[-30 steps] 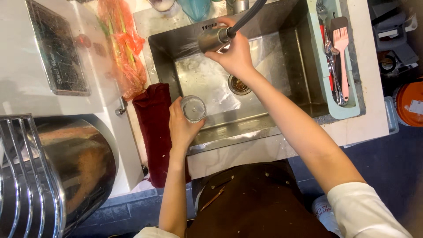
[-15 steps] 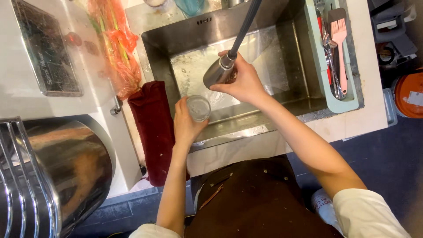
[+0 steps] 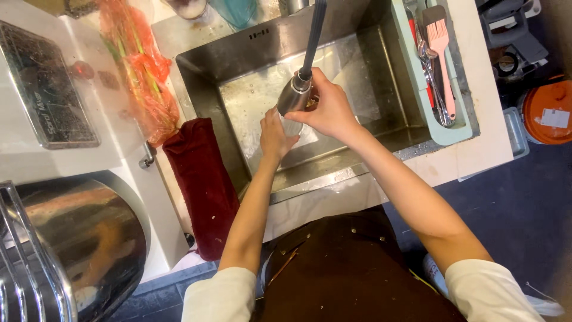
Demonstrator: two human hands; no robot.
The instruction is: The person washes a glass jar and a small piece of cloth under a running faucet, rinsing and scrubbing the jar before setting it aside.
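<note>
- The right hand [image 3: 330, 110] gripped the pull-out spray head [image 3: 294, 95], its long axis slanting down-left over the sink [image 3: 202, 95].
- The left hand [image 3: 275, 134] closed round a glass [image 3: 292, 126] (mostly hidden) directly beneath the nozzle, toward the sink's front edge.

This is a home kitchen, seen from above. At twelve o'clock a deep rectangular stainless-steel sink [image 3: 357, 89] sits in a white countertop [image 3: 471, 149], with a grey pull-out spray tap [image 3: 296, 93] hanging over the basin. At two o'clock a pale green cutlery tray [image 3: 417, 77] holds utensils and a pink silicone brush [image 3: 442, 53]. A dark red cloth [image 3: 202, 179] drapes the edge; a large shiny steel pot [image 3: 77, 244] stands at eight o'clock.
</note>
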